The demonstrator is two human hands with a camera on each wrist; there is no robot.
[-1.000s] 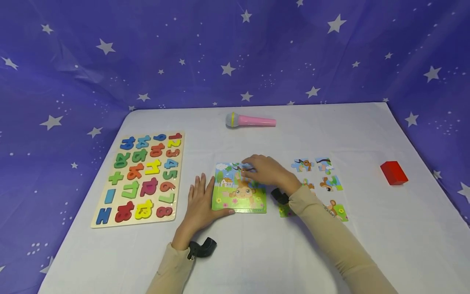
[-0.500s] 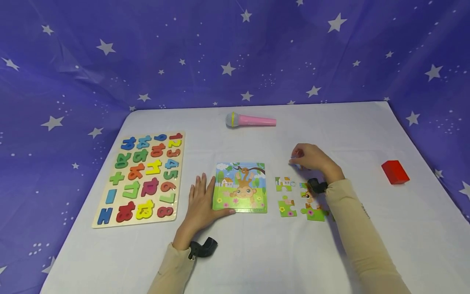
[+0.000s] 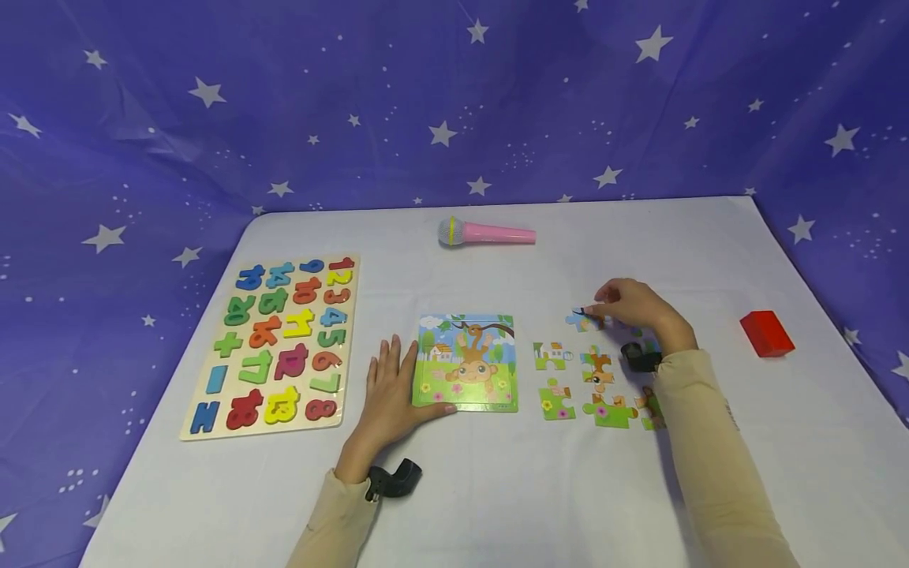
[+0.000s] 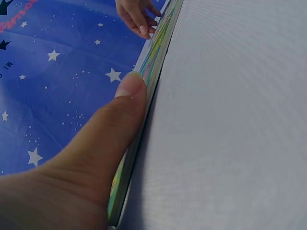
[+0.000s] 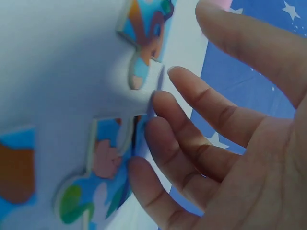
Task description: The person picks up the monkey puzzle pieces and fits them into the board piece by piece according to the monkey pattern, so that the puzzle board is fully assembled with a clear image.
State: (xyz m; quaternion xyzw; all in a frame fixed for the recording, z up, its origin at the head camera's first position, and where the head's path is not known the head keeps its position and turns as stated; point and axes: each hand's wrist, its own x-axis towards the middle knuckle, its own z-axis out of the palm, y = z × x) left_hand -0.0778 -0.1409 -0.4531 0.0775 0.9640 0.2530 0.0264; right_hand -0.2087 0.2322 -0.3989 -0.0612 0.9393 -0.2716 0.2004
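Observation:
The left hand [image 3: 388, 386] lies flat at the left of a square monkey picture board [image 3: 465, 363], its fingers straight along the side. In the left wrist view its thumb [image 4: 112, 120] rests against the board's front edge. The right hand [image 3: 639, 306] is over the upper right of several loose jigsaw pieces. Its fingers are loosely bent, and thumb and fingertips stand apart in the right wrist view, close to a jigsaw piece [image 5: 103, 163] with a pink and green print. Whether the fingertips touch that piece I cannot tell. Another jigsaw piece [image 3: 584, 320] lies left of this hand.
A wooden number board [image 3: 277, 347] with coloured numerals lies at the left. Behind the picture board is a pink toy microphone [image 3: 490, 233], and a red block [image 3: 767, 333] sits at the right. A star-printed purple cloth [image 3: 440, 95] hangs behind the white table.
The right hand has moved right, from the picture board across to the upper jigsaw pieces, uncovering the board's upper right. The left hand stays where it was.

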